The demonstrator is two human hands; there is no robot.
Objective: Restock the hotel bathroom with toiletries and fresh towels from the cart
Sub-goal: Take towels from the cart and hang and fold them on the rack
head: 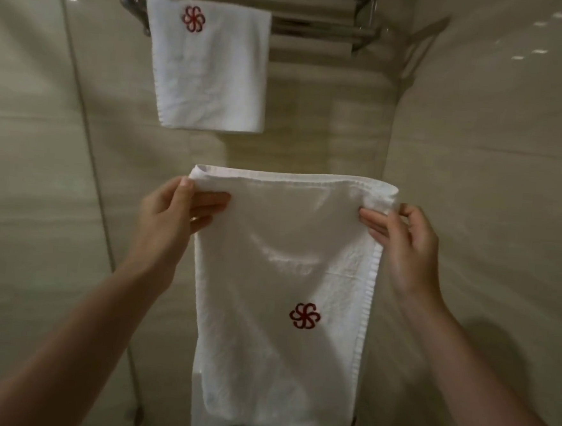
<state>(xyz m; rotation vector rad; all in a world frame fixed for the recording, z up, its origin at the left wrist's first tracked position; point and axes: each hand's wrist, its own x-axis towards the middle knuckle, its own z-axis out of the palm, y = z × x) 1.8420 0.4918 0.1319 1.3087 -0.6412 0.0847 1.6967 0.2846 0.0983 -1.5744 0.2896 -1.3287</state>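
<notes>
Your left hand [173, 215] and right hand [401, 238] pinch the top corners of a white monogrammed hand towel [281, 279] — held up, hanging full-length before the beige tiled wall [492, 161]. A second matching towel [209, 71] hangs from the chrome towel rack [319, 26] above.

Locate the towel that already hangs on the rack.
The hung towel is upper left in the head view, at the left end of the chrome rack, above the held towel.
</notes>
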